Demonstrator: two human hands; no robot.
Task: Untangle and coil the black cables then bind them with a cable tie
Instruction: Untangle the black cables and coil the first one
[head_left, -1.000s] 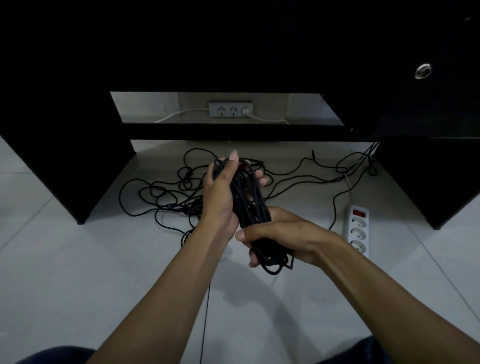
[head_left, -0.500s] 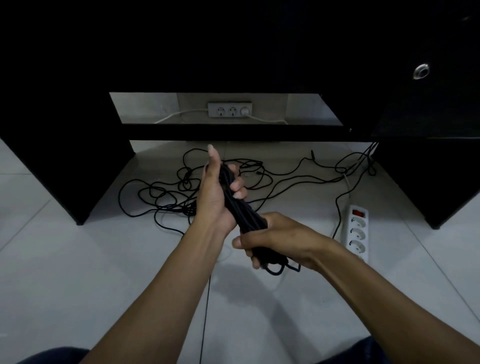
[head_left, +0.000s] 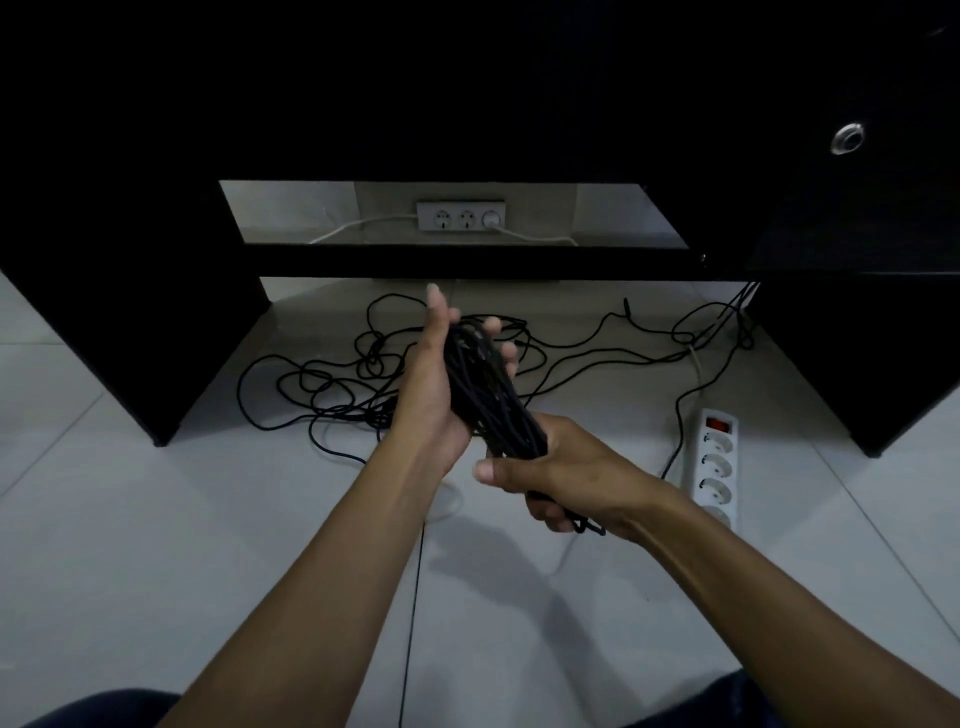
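I see a black desk (head_left: 467, 104) filling the whole upper half of the frame, its side panels coming down at the left and right edges onto a pale tiled floor (head_left: 130, 545). Through the gap under the desktop, upper centre, a grey wall socket strip (head_left: 460, 216) shows, with a white lead plugged into its right outlet. On the floor at centre, loose black cable (head_left: 322, 384) sprawls in loops from the left panel across toward the right panel. At right of centre a white power strip (head_left: 717, 462) lies on the tiles with a red switch at its far end.

In the middle of the frame I have the coiled bundle of black cables (head_left: 488, 395) held slantwise between both hands. My left hand (head_left: 431, 395) cups the upper end, thumb straight up, fingertips curling round the far side. My right hand (head_left: 561, 467) grasps the lower end, fingers wrapped about it, a short loop poking out beneath. One thin black strand hangs down to the bottom edge.
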